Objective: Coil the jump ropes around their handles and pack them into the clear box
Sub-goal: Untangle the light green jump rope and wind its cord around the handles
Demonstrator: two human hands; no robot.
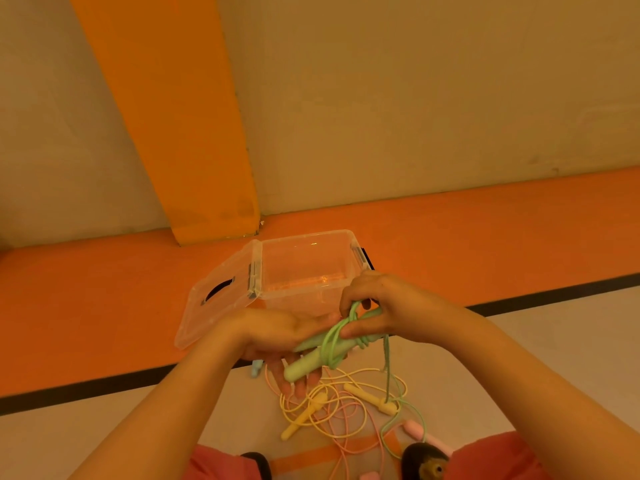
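Just short of the open box (301, 261), which lies straight ahead, the right hand (391, 306) pinches the half-wound green rope (332, 341); its handles (304, 367) slant across the flat, supporting left hand (273, 334).

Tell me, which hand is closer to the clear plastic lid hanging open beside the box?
Left. The left hand sits beside the clear plastic lid; the right hand is at the opposite side of the clear box.

Beige wall (415, 98), orange pillar (173, 116), orange floor (86, 289)
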